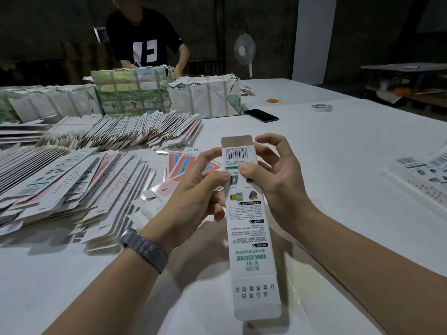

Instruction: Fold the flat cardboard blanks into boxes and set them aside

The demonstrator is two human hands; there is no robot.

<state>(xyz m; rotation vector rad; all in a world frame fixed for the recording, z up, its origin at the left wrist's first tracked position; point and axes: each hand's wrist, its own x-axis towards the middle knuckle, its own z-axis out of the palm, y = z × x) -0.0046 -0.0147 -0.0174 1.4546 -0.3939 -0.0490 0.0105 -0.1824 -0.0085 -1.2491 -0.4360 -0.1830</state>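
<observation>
Both hands, left hand (193, 187) and right hand (271, 180), pinch the box (249, 228) above the surface (338, 146), each grip steadying its top end, probably for folding the flap.

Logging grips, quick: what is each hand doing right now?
Left hand: pinches the box at its upper part.
Right hand: thumb presses on the box front, fingers curled behind it.

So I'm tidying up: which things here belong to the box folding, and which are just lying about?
Job: carton blank held by left hand and right hand; flat blanks.
Lying about: phone, tape roll, rubber bands, fan.
</observation>
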